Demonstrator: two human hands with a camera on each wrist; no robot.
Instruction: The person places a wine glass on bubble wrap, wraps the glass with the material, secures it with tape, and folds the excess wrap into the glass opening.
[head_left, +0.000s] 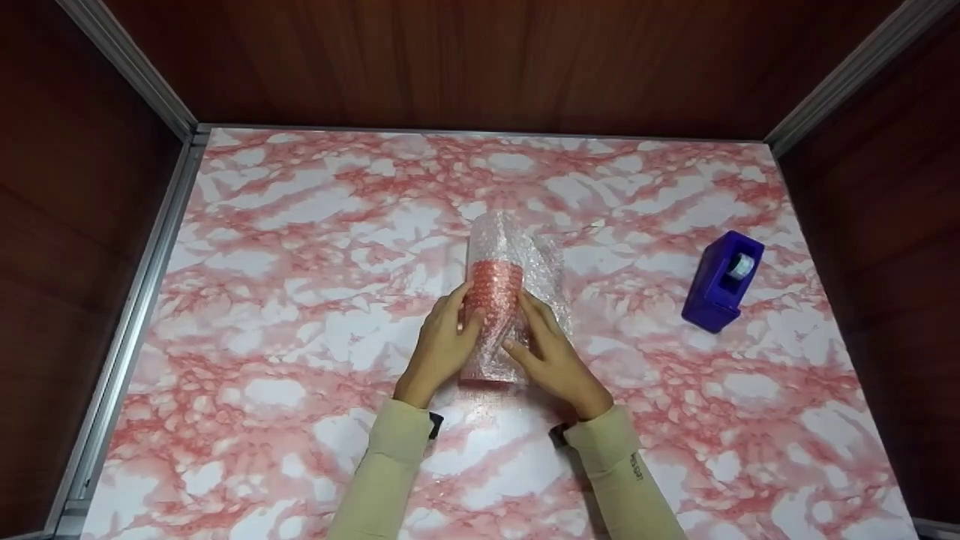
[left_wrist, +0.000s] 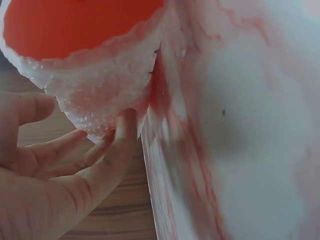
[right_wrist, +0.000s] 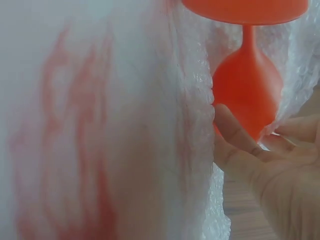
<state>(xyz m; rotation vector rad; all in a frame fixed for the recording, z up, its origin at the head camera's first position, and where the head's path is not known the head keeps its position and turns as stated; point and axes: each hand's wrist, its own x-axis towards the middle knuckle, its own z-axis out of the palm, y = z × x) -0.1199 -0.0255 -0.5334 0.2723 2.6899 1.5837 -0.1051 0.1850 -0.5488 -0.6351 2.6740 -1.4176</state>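
Note:
An orange-red plastic goblet (right_wrist: 247, 82) lies on its side inside clear bubble wrap (head_left: 541, 262). Its round foot and stem show at the wrap's near end in the right wrist view; the left wrist view shows a broad orange-red face (left_wrist: 82, 25) with wrap around it. From the left, my left hand (head_left: 442, 341) holds the wrapped goblet, thumb over the top and fingers curved along the side. My right hand (head_left: 551, 356) grips the bubble wrap against the goblet's right side, its thumb on top. Some fingertips are hidden by the roll.
A purple tape dispenser (head_left: 721, 281) with a roll of tape stands to the right on the red-and-white marbled table (head_left: 315, 420). Loose bubble wrap spreads to the right of the goblet. Dark wooden panels (head_left: 480, 67) enclose the back and both sides.

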